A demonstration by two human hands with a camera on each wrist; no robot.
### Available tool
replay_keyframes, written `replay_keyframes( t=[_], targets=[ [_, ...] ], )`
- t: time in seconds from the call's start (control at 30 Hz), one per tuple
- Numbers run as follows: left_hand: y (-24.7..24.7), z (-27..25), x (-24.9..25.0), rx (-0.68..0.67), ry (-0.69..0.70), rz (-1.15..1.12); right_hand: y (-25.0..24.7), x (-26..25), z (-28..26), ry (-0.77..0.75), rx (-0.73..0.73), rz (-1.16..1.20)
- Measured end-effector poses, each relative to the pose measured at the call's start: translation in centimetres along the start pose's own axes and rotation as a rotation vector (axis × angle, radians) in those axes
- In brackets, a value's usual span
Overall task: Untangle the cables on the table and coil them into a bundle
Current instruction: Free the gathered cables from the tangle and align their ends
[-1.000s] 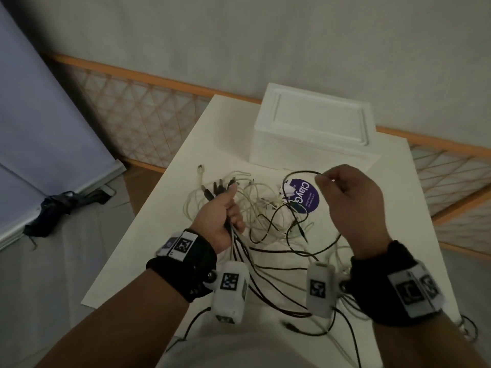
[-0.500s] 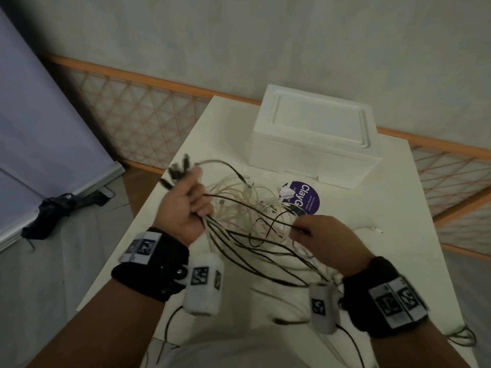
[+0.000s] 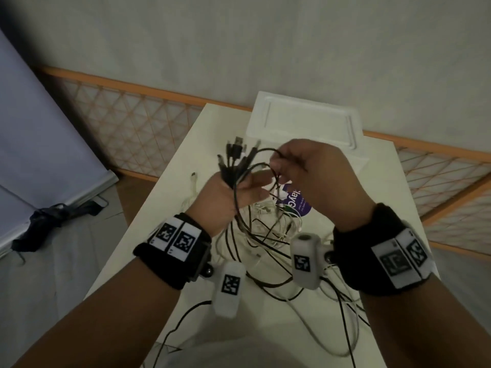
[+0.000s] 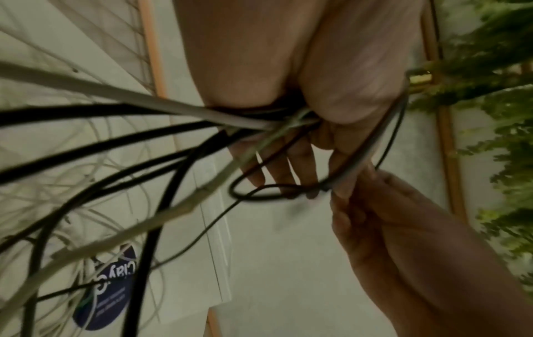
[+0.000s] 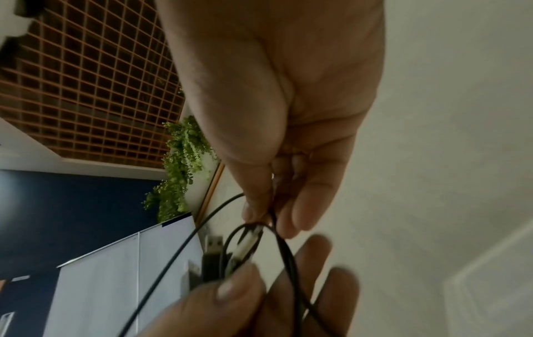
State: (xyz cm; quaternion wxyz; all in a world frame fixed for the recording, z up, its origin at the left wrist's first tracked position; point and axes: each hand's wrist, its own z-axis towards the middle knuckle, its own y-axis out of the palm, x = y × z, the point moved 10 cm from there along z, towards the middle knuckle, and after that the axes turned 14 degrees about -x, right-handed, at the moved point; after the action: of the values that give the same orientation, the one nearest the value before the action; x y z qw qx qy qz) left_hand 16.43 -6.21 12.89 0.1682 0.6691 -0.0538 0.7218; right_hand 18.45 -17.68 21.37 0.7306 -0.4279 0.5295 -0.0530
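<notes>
Left hand [image 4: 303,95] grips a bunch of black and white cables [image 4: 161,136]. Right hand [image 4: 403,239] pinches a thin black loop [image 4: 259,196] beside its fingers.

Tangled black and white cables [image 3: 261,229], partly lifted

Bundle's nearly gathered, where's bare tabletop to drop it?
Free: the white table's right side, between the white foam box and the right edge; also the far-left strip beside the box. Crowded: the middle, where the loose black and white cables cover the purple round sticker, and the near edge with trailing leads.
</notes>
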Motion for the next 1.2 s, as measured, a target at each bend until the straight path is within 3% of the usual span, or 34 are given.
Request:
replay_keyframes(
  t=[0.1, 0.2, 0.27, 0.37, 0.53, 0.67, 0.87, 0.93, 1.03, 1.1, 1.2],
  targets=[
    [1.5, 0.5, 0.9, -0.064, 0.028, -0.053, -0.9, -0.7, 0.4, -0.025, 0.081, 0.104],
    [0.1, 0.5, 1.1, 0.074, 0.057, -0.123, -1.3, 0.3, 0.1, -0.058, 0.154, 0.306],
    [-0.6, 0.5, 1.4, 0.117, 0.09, -0.198, -0.6, 1.7, -0.1, -0.042, 0.162, 0.274],
    [-0.8, 0.5, 1.8, 0.106, 0.128, -0.263, 2.9, 3.7, 0.0, 0.017, -0.018, 0.198],
    [-1.1, 0.4, 2.3, 0.12, 0.134, -0.299, 8.1, 4.4, -0.2, -0.018, -0.311, 0.061],
    [-1.3, 0.4, 3.7, 0.115, 0.152, -0.344, 9.6, 6.0, 0.1, 0.019, -0.341, -0.081],
    [-1.5, 0.3, 4.2, 0.126, 0.162, -0.357, 12.4, 6.8, -0.3, -0.078, -0.623, -0.164],
    [-1.8, 0.3, 4.0, 0.127, 0.17, -0.36, 11.3, 6.9, 0.2, -0.033, -0.565, -0.131],
    [-2.2, 0.6, 3.2, 0.091, 0.156, -0.351, 7.1, 6.8, 0.8, 0.143, -0.302, 0.459],
    [-1.6, 0.6, 2.1, 0.024, 0.102, -0.354, 3.8, 4.8, 0.9, 0.097, -0.12, 0.716],
    [0.0, 0.8, 0.5, -0.039, 0.02, -0.248, -0.2, 0.5, 0.7, -0.094, 0.048, 0.744]
  ],
)
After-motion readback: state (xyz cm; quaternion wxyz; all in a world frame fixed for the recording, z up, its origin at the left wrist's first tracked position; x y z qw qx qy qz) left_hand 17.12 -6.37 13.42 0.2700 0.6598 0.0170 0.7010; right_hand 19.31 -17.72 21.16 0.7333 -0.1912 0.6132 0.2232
